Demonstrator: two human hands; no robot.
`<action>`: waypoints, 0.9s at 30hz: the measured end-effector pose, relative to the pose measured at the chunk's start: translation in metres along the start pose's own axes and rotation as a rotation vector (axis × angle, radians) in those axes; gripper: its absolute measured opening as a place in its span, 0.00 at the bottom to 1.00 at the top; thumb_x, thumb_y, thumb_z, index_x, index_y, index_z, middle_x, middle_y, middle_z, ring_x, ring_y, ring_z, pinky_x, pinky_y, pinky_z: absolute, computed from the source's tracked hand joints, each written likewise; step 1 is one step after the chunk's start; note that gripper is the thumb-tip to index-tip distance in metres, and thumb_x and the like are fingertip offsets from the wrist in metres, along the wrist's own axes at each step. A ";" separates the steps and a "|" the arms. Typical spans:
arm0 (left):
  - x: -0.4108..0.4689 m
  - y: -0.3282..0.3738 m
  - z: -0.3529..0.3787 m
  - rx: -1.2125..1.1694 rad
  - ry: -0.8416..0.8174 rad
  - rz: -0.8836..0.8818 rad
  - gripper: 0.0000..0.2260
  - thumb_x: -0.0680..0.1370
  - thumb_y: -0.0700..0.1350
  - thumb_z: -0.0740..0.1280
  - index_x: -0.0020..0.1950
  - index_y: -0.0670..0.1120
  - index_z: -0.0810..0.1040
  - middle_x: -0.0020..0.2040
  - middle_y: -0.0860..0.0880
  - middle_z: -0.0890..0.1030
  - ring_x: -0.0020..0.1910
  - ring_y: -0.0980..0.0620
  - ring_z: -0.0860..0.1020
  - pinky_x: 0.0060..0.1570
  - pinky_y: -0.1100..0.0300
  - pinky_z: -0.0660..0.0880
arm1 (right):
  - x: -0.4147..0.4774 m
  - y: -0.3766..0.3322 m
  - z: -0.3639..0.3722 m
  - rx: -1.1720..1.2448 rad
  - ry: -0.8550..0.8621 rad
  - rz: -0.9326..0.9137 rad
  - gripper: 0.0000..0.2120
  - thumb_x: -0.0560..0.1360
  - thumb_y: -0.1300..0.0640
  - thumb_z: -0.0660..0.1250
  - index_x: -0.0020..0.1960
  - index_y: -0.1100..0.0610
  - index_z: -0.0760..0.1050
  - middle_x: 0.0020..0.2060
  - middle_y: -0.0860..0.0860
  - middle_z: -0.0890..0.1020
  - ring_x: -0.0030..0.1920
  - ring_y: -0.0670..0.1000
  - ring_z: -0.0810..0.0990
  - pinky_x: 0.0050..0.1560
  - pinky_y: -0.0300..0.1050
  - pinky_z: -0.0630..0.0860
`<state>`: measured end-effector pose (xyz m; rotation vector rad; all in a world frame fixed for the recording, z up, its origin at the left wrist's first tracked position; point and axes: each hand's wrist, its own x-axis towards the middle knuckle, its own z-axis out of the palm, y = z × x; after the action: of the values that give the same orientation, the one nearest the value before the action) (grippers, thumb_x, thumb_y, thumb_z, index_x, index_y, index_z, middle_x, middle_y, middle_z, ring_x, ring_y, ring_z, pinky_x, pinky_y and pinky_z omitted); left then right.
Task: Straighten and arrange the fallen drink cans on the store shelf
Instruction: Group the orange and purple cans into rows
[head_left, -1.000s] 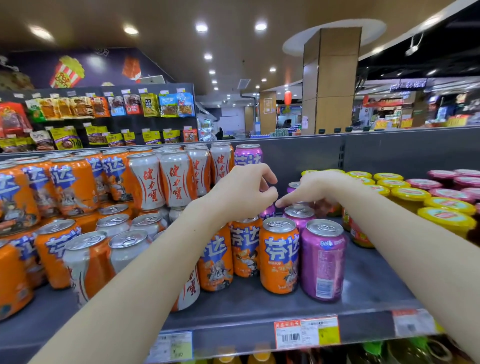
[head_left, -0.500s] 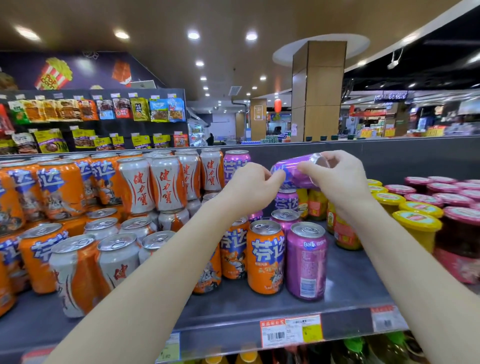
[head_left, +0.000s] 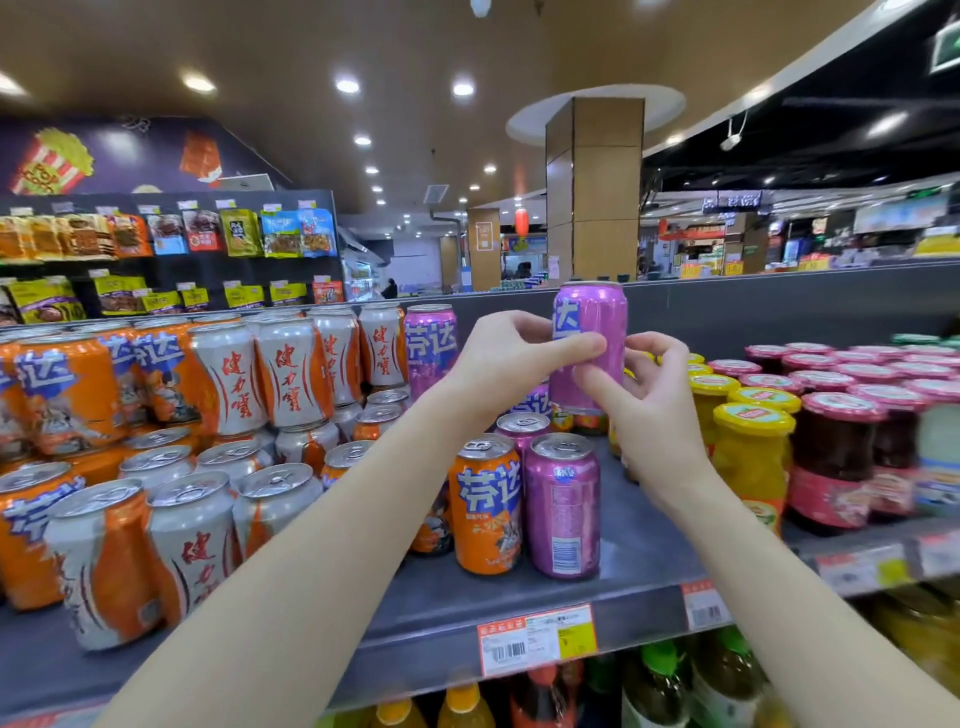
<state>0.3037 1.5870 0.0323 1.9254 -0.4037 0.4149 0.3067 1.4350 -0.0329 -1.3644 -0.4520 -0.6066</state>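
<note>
Purple can (head_left: 589, 343): judged full, so moderately heavy. Wall thin, smooth, possibly slippery, easily dented. Best taken at mid-wall, not at rim. Held upright in air above shelf (head_left: 644, 525), toward back edge. Mid-wall pinched by left hand (head_left: 498, 364), thumb laid across front. Lower wall pinched by right hand (head_left: 649, 400), fingers curled. Top left free above both hands. Standing purple can (head_left: 563, 506) seen below, near front edge.

The held can (head_left: 597, 317) is purple with blue-and-white lettering; the front orange can (head_left: 485, 506) carries white-edged blue characters; the silver cans (head_left: 291, 371) bear orange swirls and red characters; the jars have yellow lids (head_left: 753, 418) and pink lids (head_left: 842, 407); the shelf (head_left: 644, 556) is dark grey.
</note>
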 end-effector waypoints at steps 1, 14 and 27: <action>-0.001 0.000 0.002 0.027 -0.004 0.029 0.13 0.70 0.54 0.81 0.49 0.51 0.84 0.44 0.56 0.87 0.42 0.64 0.84 0.41 0.68 0.78 | 0.000 0.000 -0.003 0.013 0.008 0.012 0.26 0.73 0.61 0.77 0.64 0.57 0.67 0.58 0.56 0.82 0.57 0.52 0.85 0.57 0.56 0.82; -0.047 -0.007 -0.004 0.833 -0.173 0.269 0.24 0.76 0.65 0.67 0.69 0.56 0.76 0.61 0.56 0.81 0.60 0.55 0.79 0.62 0.50 0.76 | -0.015 -0.002 -0.035 -0.244 0.060 -0.010 0.33 0.68 0.62 0.79 0.69 0.52 0.71 0.56 0.48 0.83 0.54 0.44 0.83 0.48 0.40 0.81; -0.058 -0.011 -0.007 1.080 -0.339 0.194 0.28 0.78 0.64 0.68 0.76 0.57 0.72 0.68 0.53 0.76 0.65 0.50 0.76 0.64 0.47 0.73 | -0.046 0.026 -0.045 -0.352 -0.028 0.146 0.37 0.67 0.61 0.81 0.71 0.50 0.69 0.55 0.45 0.79 0.52 0.41 0.79 0.41 0.37 0.77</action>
<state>0.2570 1.6024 -0.0012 3.0441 -0.6735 0.4807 0.2855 1.3999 -0.0887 -1.7259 -0.2714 -0.5637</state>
